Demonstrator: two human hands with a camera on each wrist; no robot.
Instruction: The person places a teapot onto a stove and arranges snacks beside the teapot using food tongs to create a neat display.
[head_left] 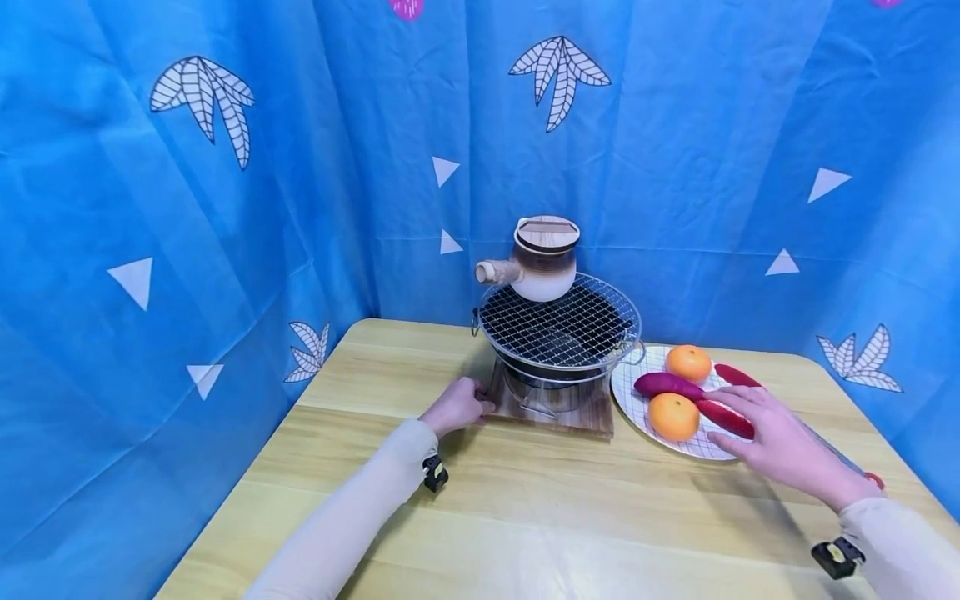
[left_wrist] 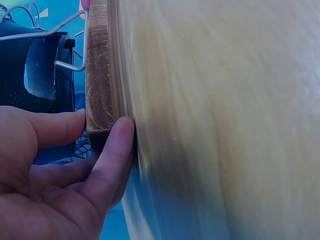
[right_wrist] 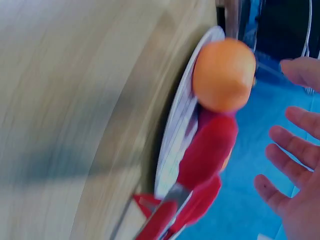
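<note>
In the head view, my left hand [head_left: 459, 406] grips the left corner of a wooden board [head_left: 592, 422] under a round grill. The left wrist view shows the thumb and fingers of that hand [left_wrist: 55, 175] on opposite faces of the board [left_wrist: 98, 75]. My right hand [head_left: 783, 437] hovers with spread fingers over a white plate [head_left: 637, 398] holding two oranges [head_left: 673, 417], a purple food piece [head_left: 663, 384] and red-tipped tongs [head_left: 727, 418]. In the right wrist view, the hand [right_wrist: 300, 170] holds nothing beside the orange [right_wrist: 224, 75] and tongs [right_wrist: 207, 152].
A lidded pot [head_left: 545, 267] with a side handle pointing left sits on the grill's wire mesh [head_left: 558, 329]. The tongs' long handle reaches past the plate towards the table's right edge. Blue curtain [head_left: 675, 167] hangs behind and left of the table [head_left: 525, 517].
</note>
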